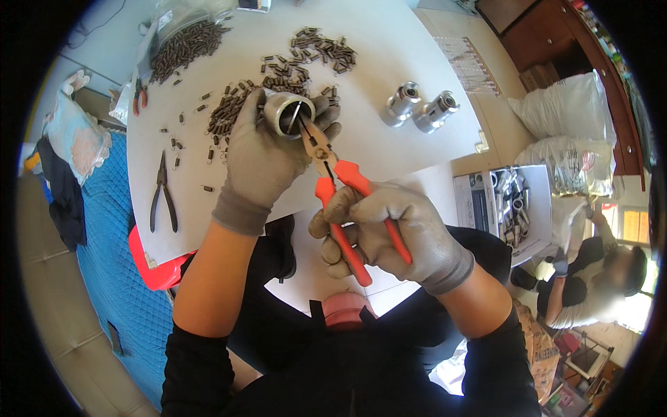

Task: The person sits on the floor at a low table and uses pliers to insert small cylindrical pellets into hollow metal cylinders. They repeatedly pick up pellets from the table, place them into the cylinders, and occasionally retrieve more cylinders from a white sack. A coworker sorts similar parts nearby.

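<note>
My left hand [268,154], in a grey work glove, grips a hollow metal cylinder [272,111] with its open end turned towards me. My right hand [396,229], gloved alike, holds red-handled pliers [348,185]. The jaws of the pliers reach into the cylinder's mouth, beside a thin bright metal piece [295,115] inside it. Whether the jaws clamp that piece, I cannot tell. Under and behind my left hand lies a heap of small dark coil springs [229,112] on the white table [375,151].
Black-handled pliers [163,195] and a smaller red-handled tool [139,96] lie at the left. Two metal fittings [401,101] stand at the right. A plastic bag [182,23] spills springs. A box [536,208] holds metal parts. Another person [589,286] sits at the far right.
</note>
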Tool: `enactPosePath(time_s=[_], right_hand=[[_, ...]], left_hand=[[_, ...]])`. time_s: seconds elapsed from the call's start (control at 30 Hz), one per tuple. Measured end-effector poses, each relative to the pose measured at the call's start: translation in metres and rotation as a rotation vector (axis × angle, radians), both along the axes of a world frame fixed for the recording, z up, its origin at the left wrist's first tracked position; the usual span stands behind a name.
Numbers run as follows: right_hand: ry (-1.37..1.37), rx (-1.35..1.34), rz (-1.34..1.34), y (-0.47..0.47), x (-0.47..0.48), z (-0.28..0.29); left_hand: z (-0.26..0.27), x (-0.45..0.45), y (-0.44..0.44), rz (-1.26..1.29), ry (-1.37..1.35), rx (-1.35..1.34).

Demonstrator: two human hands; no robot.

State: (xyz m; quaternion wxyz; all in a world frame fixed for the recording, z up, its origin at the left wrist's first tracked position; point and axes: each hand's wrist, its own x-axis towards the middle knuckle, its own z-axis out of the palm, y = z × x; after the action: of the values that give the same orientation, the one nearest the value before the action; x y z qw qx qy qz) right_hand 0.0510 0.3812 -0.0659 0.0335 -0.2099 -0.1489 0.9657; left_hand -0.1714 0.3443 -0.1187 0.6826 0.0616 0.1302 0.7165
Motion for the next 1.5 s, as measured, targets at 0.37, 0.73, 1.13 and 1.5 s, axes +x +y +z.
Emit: enactPosePath(time_s=[0.37, 0.73, 1.13, 1.5], right_hand=[[0.042, -0.047, -0.001, -0.013, -0.008, 0.0], [0.249, -0.382, -0.038, -0.024, -0.001, -0.004], [0.415, -0.646, -0.151, -0.056, 0.004, 0.001], [0.412, -0.602, -0.301, -0.074, -0.003, -0.001]], left_hand=[[0.002, 0.006, 0.003, 0.096, 0.147, -0.154], [0.003, 0.004, 0.001, 0.002, 0.067, -0.114], [0.012, 0.009, 0.007, 0.145, 0.156, -0.197], [0.017, 0.016, 0.003, 0.2, 0.053, -0.146]])
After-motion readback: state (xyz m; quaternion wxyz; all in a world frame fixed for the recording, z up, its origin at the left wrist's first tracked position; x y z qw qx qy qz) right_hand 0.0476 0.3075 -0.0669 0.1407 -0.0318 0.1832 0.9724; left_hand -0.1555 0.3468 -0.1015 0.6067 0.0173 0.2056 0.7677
